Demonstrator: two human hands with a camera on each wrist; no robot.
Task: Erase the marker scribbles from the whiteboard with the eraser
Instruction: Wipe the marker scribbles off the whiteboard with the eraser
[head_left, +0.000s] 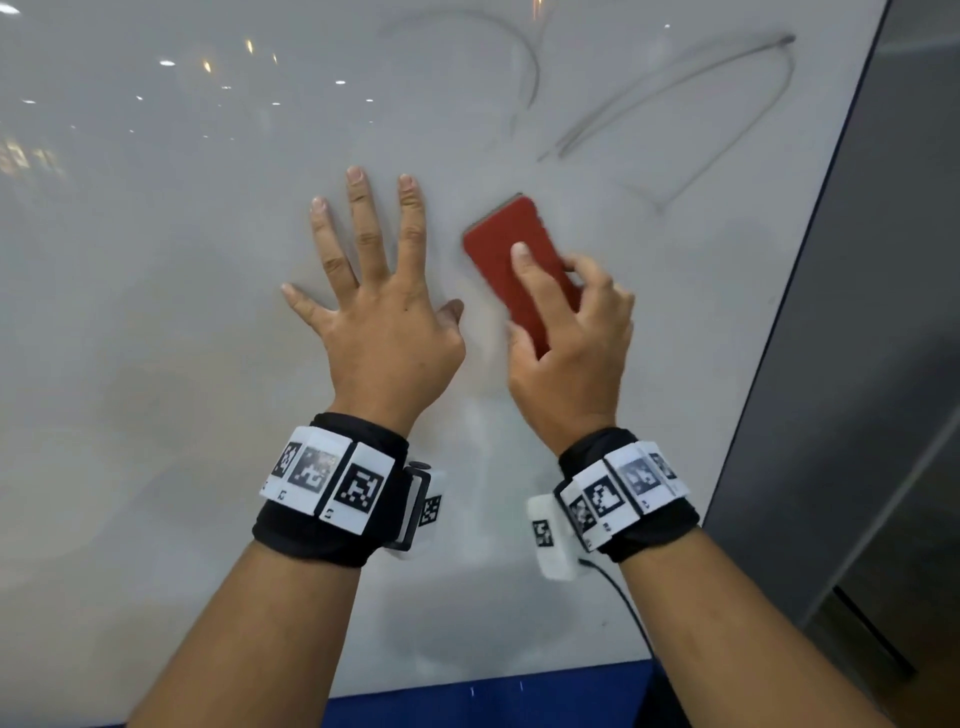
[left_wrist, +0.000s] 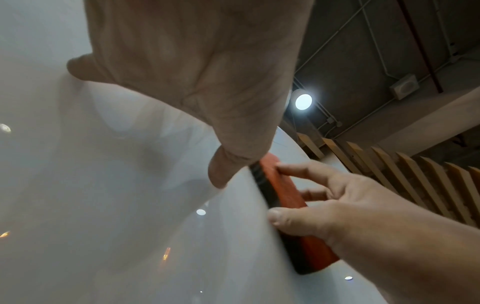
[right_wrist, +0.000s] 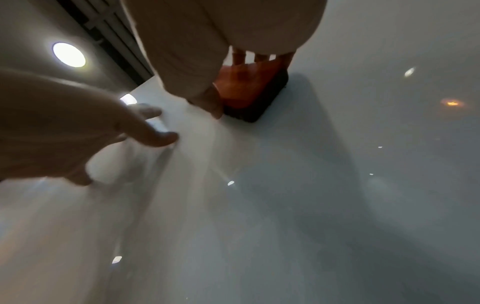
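Observation:
A red eraser (head_left: 511, 260) with a dark felt underside (left_wrist: 270, 197) lies flat against the whiteboard (head_left: 156, 260). My right hand (head_left: 566, 332) grips it, index finger along its back and thumb on its left edge. The left hand (head_left: 374, 291) rests flat on the board just left of the eraser, fingers spread. Grey marker scribbles (head_left: 675, 109) loop across the board above and right of the eraser, clear of it. From the right wrist view the eraser (right_wrist: 249, 92) shows under the palm, with my left hand (right_wrist: 78, 131) at the left.
The whiteboard's right edge (head_left: 810, 270) runs diagonally, with a dark grey wall panel (head_left: 883, 364) beyond it. A blue strip (head_left: 493, 696) borders the bottom of the board. Faint smeared patches mark the board below both hands.

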